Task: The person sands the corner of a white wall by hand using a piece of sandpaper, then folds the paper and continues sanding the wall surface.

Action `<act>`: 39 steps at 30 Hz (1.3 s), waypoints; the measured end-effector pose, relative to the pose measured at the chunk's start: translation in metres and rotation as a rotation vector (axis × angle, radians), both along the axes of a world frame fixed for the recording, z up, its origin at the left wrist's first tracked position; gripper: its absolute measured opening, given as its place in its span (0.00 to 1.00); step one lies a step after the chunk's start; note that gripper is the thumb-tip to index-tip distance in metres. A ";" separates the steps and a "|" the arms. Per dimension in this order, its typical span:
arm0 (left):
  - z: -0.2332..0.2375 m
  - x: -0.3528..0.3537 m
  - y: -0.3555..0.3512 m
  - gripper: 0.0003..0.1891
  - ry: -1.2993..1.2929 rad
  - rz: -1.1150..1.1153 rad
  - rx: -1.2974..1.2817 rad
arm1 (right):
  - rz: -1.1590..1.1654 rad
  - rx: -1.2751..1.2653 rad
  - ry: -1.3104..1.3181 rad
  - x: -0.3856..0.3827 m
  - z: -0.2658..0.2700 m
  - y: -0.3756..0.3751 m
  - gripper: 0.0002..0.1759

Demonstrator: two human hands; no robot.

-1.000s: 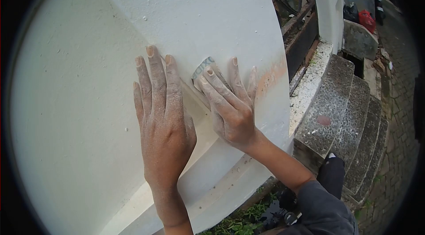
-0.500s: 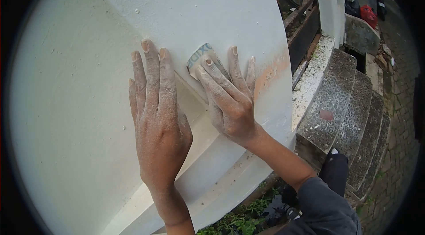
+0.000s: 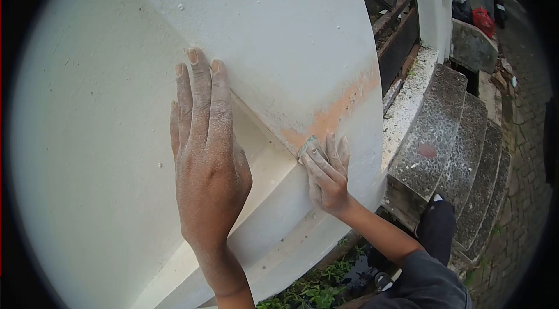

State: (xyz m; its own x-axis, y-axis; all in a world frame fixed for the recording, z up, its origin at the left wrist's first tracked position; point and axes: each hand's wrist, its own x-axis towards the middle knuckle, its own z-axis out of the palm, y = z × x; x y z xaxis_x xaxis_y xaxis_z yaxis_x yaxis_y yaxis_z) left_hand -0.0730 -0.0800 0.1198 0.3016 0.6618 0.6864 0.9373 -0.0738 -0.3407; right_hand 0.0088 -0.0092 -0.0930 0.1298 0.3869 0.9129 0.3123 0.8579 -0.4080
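Note:
Dusty with white powder, my left hand (image 3: 211,134) lies flat on the white wall (image 3: 116,105), its fingers stretched upward. My right hand (image 3: 327,178) is lower and to the right, its fingers pressing a small piece of sandpaper (image 3: 307,145) against the wall near the corner of a recessed edge. Most of the sandpaper is hidden under the fingers. An orange-brown patch (image 3: 335,116) shows on the wall just above my right hand.
Speckled stone steps (image 3: 428,128) curve down at the right, beside a dark metal gate (image 3: 399,35). A red bag (image 3: 483,21) lies farther back. Green plants (image 3: 320,286) grow below the wall. A paved path (image 3: 527,134) runs along the far right.
My right hand has moved down and to the right with the sandpaper, uncovering more of the orange-brown patch. My left hand has stayed nearly in place.

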 end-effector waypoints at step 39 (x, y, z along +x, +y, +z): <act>0.000 -0.003 0.001 0.45 -0.006 -0.036 -0.008 | 0.011 0.183 -0.258 0.020 0.068 0.015 0.20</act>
State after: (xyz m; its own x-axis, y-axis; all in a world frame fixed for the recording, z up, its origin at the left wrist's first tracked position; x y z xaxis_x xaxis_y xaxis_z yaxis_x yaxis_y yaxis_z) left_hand -0.0761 -0.0794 0.1194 0.3215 0.6562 0.6827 0.9359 -0.1107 -0.3344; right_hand 0.0290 0.0060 -0.0250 -0.1186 0.2129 0.9699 0.3757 0.9137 -0.1546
